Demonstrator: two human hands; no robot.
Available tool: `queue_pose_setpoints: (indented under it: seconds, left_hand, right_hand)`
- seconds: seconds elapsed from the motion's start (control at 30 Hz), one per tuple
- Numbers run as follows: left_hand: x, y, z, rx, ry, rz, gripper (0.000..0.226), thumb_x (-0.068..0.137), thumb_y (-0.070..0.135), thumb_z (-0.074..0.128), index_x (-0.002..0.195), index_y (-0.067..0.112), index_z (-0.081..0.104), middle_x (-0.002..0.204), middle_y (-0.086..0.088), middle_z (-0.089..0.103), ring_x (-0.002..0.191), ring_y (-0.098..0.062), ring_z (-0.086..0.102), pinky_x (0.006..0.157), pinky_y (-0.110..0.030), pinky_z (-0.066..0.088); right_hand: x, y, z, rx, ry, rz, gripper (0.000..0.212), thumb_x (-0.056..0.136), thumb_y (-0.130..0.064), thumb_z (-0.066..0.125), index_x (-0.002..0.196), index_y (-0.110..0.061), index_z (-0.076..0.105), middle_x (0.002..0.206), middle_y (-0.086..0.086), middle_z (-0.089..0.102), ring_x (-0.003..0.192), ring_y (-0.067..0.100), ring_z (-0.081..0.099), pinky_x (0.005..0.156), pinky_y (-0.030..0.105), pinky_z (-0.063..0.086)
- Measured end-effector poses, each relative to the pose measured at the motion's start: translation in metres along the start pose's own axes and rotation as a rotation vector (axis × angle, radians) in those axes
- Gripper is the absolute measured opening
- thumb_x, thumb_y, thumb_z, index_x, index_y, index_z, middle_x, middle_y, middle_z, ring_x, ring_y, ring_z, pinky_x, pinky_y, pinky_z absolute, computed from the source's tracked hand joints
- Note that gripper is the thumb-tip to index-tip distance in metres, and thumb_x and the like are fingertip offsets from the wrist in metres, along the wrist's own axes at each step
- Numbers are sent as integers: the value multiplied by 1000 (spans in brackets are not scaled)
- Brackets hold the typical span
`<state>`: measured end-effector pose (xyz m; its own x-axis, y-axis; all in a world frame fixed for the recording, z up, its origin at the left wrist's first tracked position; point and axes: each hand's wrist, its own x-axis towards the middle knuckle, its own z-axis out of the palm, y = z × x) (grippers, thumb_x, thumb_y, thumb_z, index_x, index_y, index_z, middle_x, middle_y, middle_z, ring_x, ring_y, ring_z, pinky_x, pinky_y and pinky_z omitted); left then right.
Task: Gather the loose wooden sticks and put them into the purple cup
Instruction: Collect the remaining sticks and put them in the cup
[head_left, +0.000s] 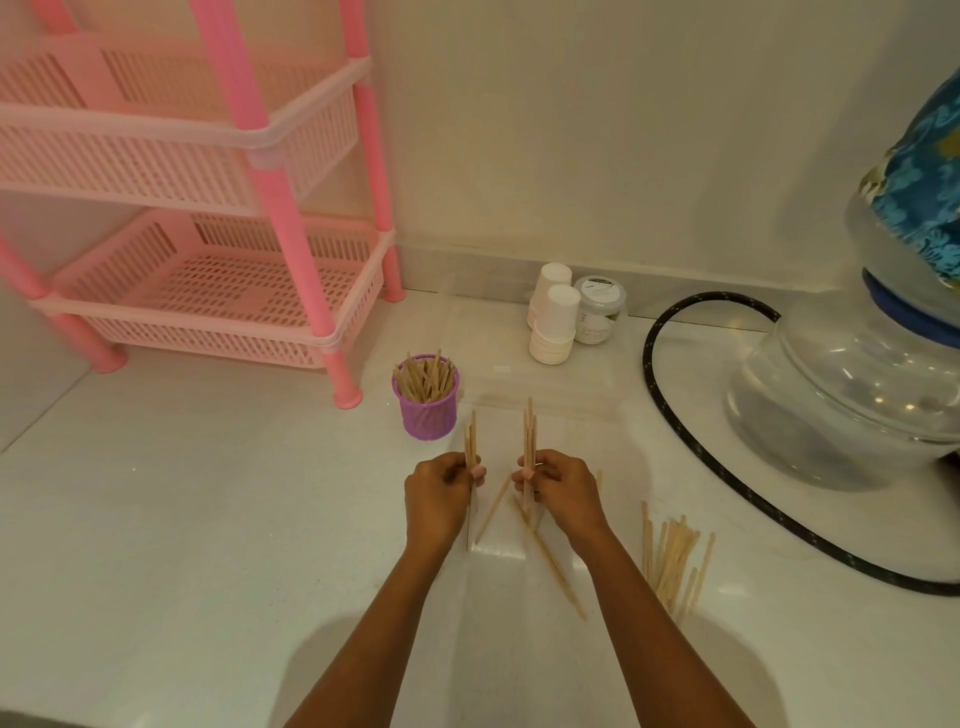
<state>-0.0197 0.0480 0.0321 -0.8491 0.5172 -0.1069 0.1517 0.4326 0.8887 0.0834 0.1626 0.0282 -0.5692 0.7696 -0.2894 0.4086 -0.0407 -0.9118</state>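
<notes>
The purple cup (426, 410) stands on the white counter, holding several wooden sticks upright. Just in front of it, my left hand (439, 501) grips a small bundle of sticks (470, 441) held upright. My right hand (563, 493) grips another upright bundle (530, 434). Both hands are close together, a little nearer to me than the cup. A few loose sticks (550, 564) lie on the counter under and behind my right hand. A larger loose pile of sticks (672, 558) lies to the right of my right forearm.
A pink plastic shelf rack (291, 223) stands at the left back. White paper cups (553, 322) and a small jar (600, 309) sit by the wall. A large water bottle on a clear base (852, 384) with a black hose (675, 415) occupies the right.
</notes>
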Motion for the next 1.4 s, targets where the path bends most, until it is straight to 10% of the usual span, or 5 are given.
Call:
queue_pose_setpoints:
  seconds: [0.33,0.73,1.07,1.4]
  left_hand:
    - [6,16,-7,-196,63,104,11,87,15,69,94,15,77,79,2,75,73,-17,72,76,-39,61]
    - [59,68,-70,-450,329,187,16,87,7,68,101,6,75,87,0,75,75,-1,70,72,-12,55]
    - [95,67,-70,-420,341,210,15,86,9,69,98,14,76,90,0,75,88,-14,70,82,-28,57]
    - [101,60,-67,-436,313,181,23,85,9,71,108,8,72,100,2,72,90,3,65,75,-6,50]
  right_hand:
    - [-4,-26,13,79,9,-175,11,87,-13,66,94,-19,73,86,-1,76,87,11,72,90,41,56]
    - [27,-114,55,118,39,-457,25,88,-9,63,85,-32,72,87,-2,75,87,17,71,83,47,57]
    - [54,-136,84,58,79,-422,8,91,-13,63,96,-14,69,91,3,74,86,16,70,80,37,59]
    - [65,-133,84,110,90,-385,24,87,-10,67,111,-9,67,104,3,73,92,8,67,77,8,52]
